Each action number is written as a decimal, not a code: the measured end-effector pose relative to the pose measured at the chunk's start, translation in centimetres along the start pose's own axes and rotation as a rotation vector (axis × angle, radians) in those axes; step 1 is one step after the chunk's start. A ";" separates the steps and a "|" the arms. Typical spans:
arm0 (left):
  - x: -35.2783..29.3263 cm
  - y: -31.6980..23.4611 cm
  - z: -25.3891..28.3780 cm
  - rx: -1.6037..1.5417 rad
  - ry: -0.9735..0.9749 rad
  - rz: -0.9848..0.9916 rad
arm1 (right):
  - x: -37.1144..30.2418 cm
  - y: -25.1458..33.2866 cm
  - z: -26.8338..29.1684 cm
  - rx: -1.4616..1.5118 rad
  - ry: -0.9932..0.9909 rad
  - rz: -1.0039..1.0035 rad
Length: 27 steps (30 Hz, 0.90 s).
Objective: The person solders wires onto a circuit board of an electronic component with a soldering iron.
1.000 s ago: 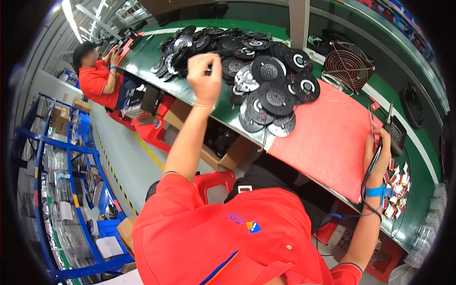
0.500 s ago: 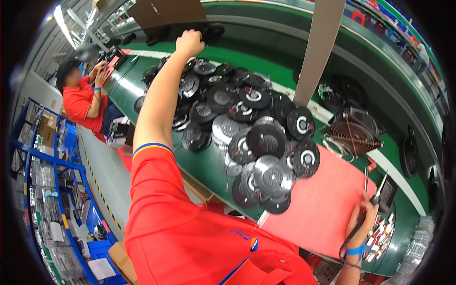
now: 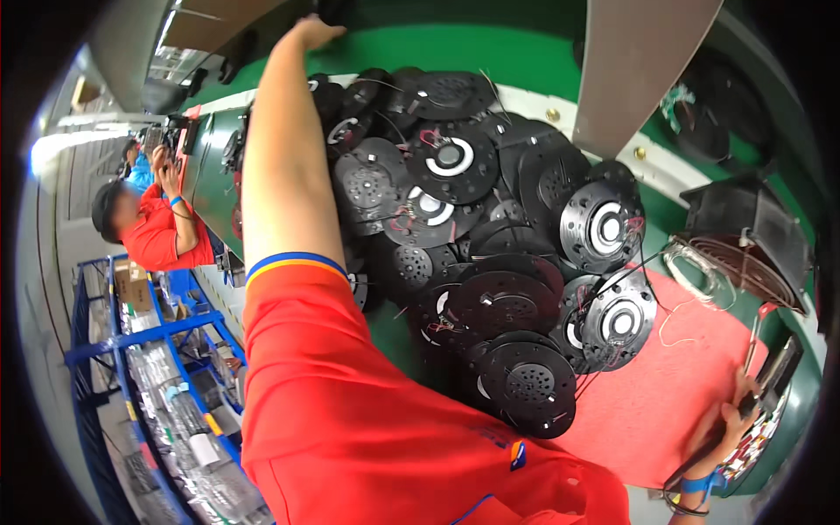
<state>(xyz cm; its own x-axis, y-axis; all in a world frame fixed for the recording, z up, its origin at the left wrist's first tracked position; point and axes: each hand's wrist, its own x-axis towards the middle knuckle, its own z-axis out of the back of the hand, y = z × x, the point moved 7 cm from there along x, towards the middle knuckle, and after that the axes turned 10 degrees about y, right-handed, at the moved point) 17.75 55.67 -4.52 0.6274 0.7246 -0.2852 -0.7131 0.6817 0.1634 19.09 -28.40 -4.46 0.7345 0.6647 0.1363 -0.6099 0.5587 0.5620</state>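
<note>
My left arm stretches across the bench to the far left, and my left hand (image 3: pixel 317 33) is at the top edge beside a dark object I cannot make out. Its fingers are blurred and partly hidden. Low on the right, my right hand (image 3: pixel 731 429) is closed round a black-handled corded tool (image 3: pixel 749 404), its cord running back along the wrist. A large heap of round black discs (image 3: pixel 516 306) with perforated centres, white rings and thin wires lies between my arms. Part of the heap overlaps a pink mat (image 3: pixel 639 420) near my right hand.
A dark fan-like unit with a wire guard (image 3: pixel 744 262) stands at the right. A grey upright post (image 3: pixel 639 70) rises behind the heap. Small red and white parts (image 3: pixel 752 446) lie past my right hand. A co-worker in red (image 3: pixel 157 227) sits at the left, near blue shelving (image 3: pixel 157 332).
My view has swung and come closer, so the heap looks larger. My left hand now appears higher, near the top edge. My right hand still holds the corded tool.
</note>
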 end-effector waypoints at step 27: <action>-41.9 -7.4 13.9 -0.851 -0.336 -0.460 | 0.8 4.8 1.3 -0.078 -0.121 0.187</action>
<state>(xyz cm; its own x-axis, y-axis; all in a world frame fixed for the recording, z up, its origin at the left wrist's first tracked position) 1.10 21.68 19.33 0.8583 0.4908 0.1496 -0.2847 0.6981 -0.6569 17.09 -25.83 -0.58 0.6340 0.6988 0.3313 -0.7564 0.4711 0.4538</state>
